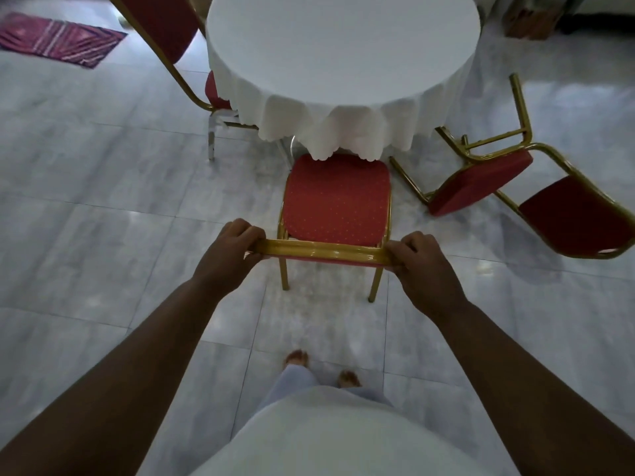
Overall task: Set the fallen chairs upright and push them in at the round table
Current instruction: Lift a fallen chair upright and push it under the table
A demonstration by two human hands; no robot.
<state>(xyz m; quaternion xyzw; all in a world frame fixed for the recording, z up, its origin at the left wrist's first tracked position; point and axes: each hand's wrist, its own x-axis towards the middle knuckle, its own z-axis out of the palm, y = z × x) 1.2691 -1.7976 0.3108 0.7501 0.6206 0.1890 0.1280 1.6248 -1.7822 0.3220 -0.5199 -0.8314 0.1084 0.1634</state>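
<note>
An upright red-and-gold chair [336, 197] stands in front of me, its seat front just under the hem of the white cloth on the round table [343, 53]. My left hand [230, 249] grips the left end of its gold top rail and my right hand [426, 259] grips the right end. A second chair [481, 182] lies tipped on its side on the floor to the right of the table, legs pointing toward the table. A third chair [161, 25] stands upright at the table's left side.
Grey marble tiles cover the floor. A purple striped mat [62, 39] lies at the far left. A brown wooden object [529, 22] sits at the top right. My bare feet [319, 367] are behind the chair I hold.
</note>
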